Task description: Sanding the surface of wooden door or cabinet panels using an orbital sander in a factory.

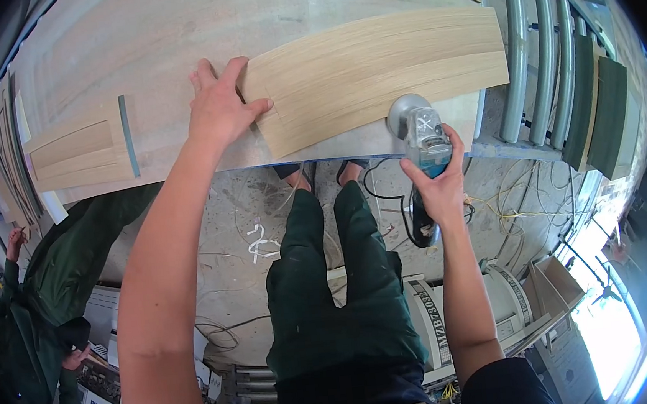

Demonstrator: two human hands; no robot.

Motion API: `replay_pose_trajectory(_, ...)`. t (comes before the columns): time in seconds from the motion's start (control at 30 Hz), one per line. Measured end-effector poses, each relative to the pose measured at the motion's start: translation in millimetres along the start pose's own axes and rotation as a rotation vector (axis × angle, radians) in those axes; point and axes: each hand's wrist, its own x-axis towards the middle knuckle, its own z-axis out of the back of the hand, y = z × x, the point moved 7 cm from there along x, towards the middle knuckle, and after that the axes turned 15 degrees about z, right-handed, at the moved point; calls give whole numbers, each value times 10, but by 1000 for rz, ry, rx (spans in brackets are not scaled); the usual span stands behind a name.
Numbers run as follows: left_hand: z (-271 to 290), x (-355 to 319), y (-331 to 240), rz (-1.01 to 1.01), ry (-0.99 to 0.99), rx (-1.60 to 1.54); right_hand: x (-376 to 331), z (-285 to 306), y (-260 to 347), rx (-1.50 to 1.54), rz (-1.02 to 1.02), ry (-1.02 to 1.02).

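Observation:
A light wood panel [381, 66] lies on the worktable, slightly turned, its right end by the metal rollers. My left hand [223, 107] is at its left end, fingers spread, with the thumb over the panel's edge. In my right hand [441, 180] is a handheld power sander [427, 135]; my fingers and thumb wrap its body. Its round grey pad [406, 111] sits at the panel's near edge, towards the right. How firmly the pad touches the wood cannot be told. A black cord hangs below the sander.
The pale worktable [155, 32] spans the front. On its left lies a smaller wood piece [77, 150] beside a grey-green strip [128, 134]. Metal rollers [514, 47] and dark boards [601, 116] stand right. Cables [524, 207] cross the floor. A person in green [61, 279] is at the left.

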Motion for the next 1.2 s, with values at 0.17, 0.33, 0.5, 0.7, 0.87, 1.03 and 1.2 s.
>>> replay_pose_trajectory(0.17,14,2,13,12,-19,31,-258,-589,337,-62,81,309)
replay_pose_trajectory(0.33,7,12,8,-31,-42,-28,-343,-986,532,-122,250,524)
replay_pose_trajectory(0.5,28,-4,3,-93,-102,-76,-158,-626,377,-61,185,343)
replay_pose_trajectory(0.7,7,4,0,-58,-49,-70,86,-63,3,-39,34,220)
replay_pose_trajectory(0.87,-18,19,13,-55,-41,-82,258,321,-141,-12,21,141)
replay_pose_trajectory(1.03,-19,38,48,-98,-58,-55,413,633,-345,-13,12,105)
replay_pose_trajectory(1.2,-25,12,-27,-32,13,-58,578,1017,-589,-53,52,-18)
